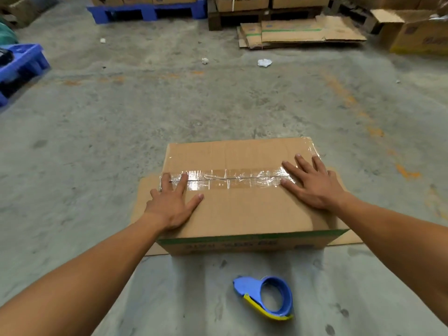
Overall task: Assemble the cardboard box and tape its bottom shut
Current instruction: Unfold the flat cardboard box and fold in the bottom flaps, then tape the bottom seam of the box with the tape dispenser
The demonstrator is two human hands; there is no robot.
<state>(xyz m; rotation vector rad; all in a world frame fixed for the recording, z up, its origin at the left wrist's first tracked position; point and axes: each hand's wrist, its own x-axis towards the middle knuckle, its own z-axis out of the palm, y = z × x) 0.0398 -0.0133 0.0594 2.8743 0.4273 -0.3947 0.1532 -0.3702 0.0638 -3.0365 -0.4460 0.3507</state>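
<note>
Concrete floor (pixel 218 98) of a warehouse lies all around us, grey and dusty, with blue pallets (pixel 145 10) and stacked cartons at the far side, and flattened cardboard sheets (pixel 303 32) lying before them. Some crumpled paper scraps (pixel 264 62) are on the floor in the middle distance.

Directly in front of us stands the cardboard box (pixel 242 209), bottom side up on the floor, with its long axis running from left to right. Over the middle seam goes a strip of clear tape (pixel 230 179), along that same long axis. Our left hand (pixel 173 202) rests flat on the near left part of the box, fingers straight and spread, the fingertips touching the left end of the tape. Our right hand (pixel 312 183) lies flat on the right end, also with spread fingers, holding nothing. Both hands are well apart, one at each end of the seam.

We judge that the seam is already closed and we are pressing the tape down.

Green printing on the near side wall is too blurred to read.

Closer to us than the box, on the floor, lies the blue and yellow tape dispenser (pixel 265 298), nearer to the right hand.
</note>
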